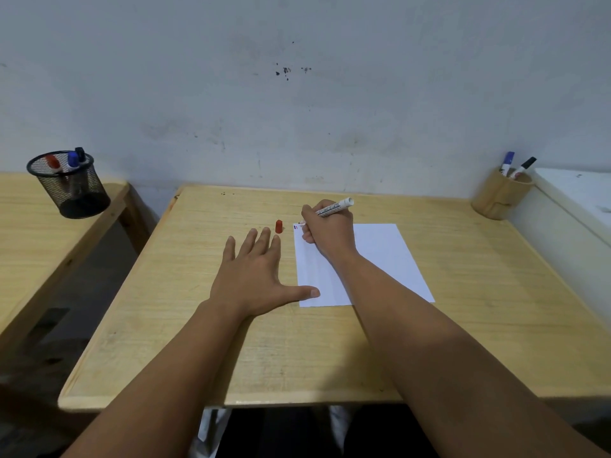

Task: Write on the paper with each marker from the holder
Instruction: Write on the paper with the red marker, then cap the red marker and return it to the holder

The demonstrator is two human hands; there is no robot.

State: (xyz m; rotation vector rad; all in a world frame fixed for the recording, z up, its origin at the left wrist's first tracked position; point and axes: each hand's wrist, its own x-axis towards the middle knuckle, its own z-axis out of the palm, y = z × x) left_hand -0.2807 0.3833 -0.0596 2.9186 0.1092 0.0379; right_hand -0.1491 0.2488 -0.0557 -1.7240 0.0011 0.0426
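From my feed, the right hand (325, 231) is curled into a writing grip, its fingers closed around a white, cylindrical marker (334, 208) with black lettering along the barrel. The marker slants up and away to the right, and its tip is down at the far left corner of the paper (380, 256), right beside small blue and red marks (295, 227). The paper is a smooth white rectangular sheet lying flat and slightly skewed on the worktop (198, 325), a pale wood surface with visible grain and a raised lip along its edges.

The left hand (254, 276) lies palm down on the wood, fingers spread wide and holding nothing, with the thumb tip resting on the near left edge of the sheet. Just beyond its fingertips stands a small red cap (279, 226), stubby and tapered, upright on the worktop and close to the paper's far left corner.

At the far right corner sits a round wooden holder (496, 200) with a blue-capped marker (507, 161) and a black-capped marker (525, 166) leaning in it. Well apart, on a separate wooden table at the left, a black wire-mesh cup (71, 190) holds red, blue and black markers. Behind is a scuffed, matte pale wall (297, 94).
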